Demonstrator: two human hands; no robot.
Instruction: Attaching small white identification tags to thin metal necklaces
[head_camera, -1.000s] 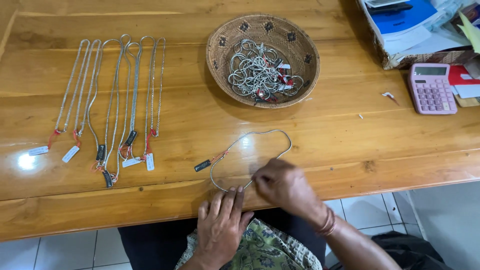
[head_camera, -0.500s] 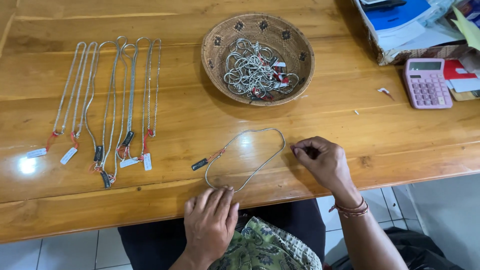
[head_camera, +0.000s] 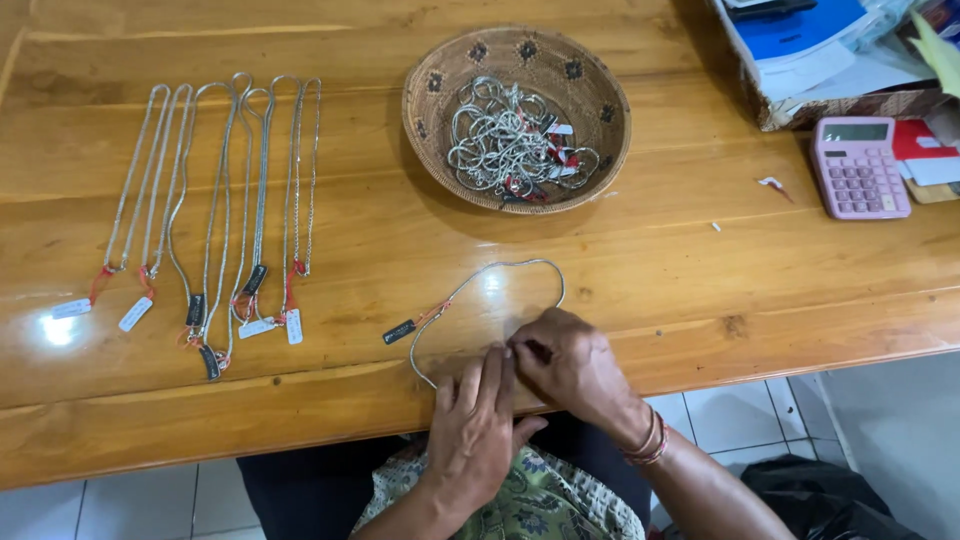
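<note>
- Head view, lower centre: left hand (head_camera: 472, 425) lies palm-down at the near table edge, fingers together and stretched forward, fingertips pressing on the near end of the silver chain (head_camera: 492, 283); flat hold, not a pinch.
- Right hand (head_camera: 567, 365) just right of it, touching it, knuckles up, fingers curled in; thumb and forefinger seem nipped tight on the chain where the two hands meet, contact point partly hidden.
- Right wrist bent inward, wearing thin red-brown bracelets (head_camera: 647, 446).
- Chain is a thin metal loop lying flat on the table, centre of frame, arching up from the hands; red thread and small dark tag (head_camera: 398, 331) at its left end.
- Table (head_camera: 700, 290) is glossy varnished wood, plank seams and knots visible, bright glare spot at left.
- Upper left: row of laid-out chains (head_camera: 215, 190), long narrow loops set side by side, red threads plus white and dark tags at their lower ends.
- Upper centre: round woven basket (head_camera: 600, 95), brown with dark pattern, holding a tangled heap of silver chains.
- Right edge: pink calculator (head_camera: 858, 167); above it a box with blue and white papers (head_camera: 800, 45).
- Bottom: patterned green cloth (head_camera: 545, 500) on the person's lap, pale floor tiles below.
</note>
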